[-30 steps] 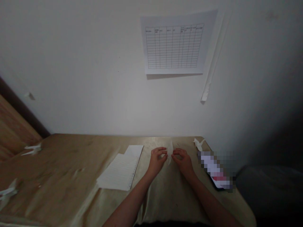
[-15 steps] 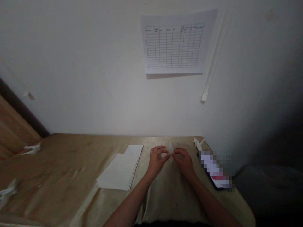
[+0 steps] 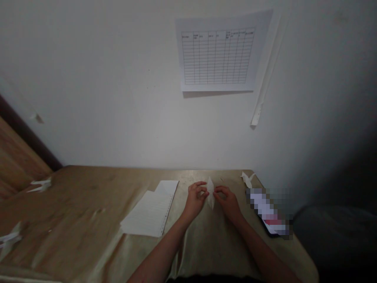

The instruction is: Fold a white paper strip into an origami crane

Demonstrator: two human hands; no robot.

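A small piece of folded white paper [image 3: 210, 192], a narrow diamond pointed at top and bottom, is between my two hands near the back of the table. My left hand [image 3: 196, 198] pinches its left edge between thumb and fingers. On the opposite edge, my right hand [image 3: 228, 200] grips it the same way. Left of my hands lie white lined sheets [image 3: 147, 212] with punched holes along one side. A folded paper bird [image 3: 247, 179] stands at the table's back right corner.
A phone [image 3: 269, 216], its screen blurred out, lies at the right edge of the cloth-covered table [image 3: 88, 196]. More folded paper birds are at the left, one farther back [image 3: 41, 184], one nearer [image 3: 10, 237]. A printed chart [image 3: 216, 59] hangs on the wall.
The folded paper has opened out from a single upward point to a long diamond, with a lower point now showing. Both hands stay nearly in place, still pinching it.
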